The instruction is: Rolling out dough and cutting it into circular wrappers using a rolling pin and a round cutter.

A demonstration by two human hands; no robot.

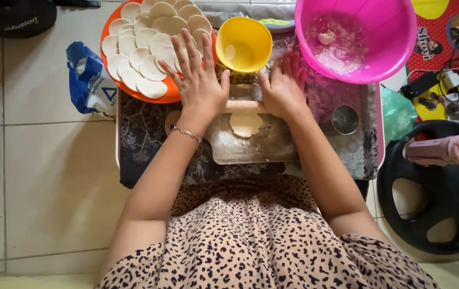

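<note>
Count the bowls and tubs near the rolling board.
2. A yellow bowl sits just beyond the left hand and right hand, beside the orange plate of dough rounds. A pink tub stands to its right. Others may lie out of frame.

Bare arms, a bracelet, a spotted dress

The person is wearing a loose dress (261, 246) in a pale tan cloth, scattered all over with small dark irregular spots like an animal print; it is filling the lower middle of the view and gathering in soft folds. The sleeves are ending high up, leaving both forearms uncovered. A thin silvery chain bracelet (187, 133) is circling the wrist of the left hand (200, 80). The right hand (283, 88) is wearing no ring or band that shows, and its nails are looking short and unpainted.
</note>
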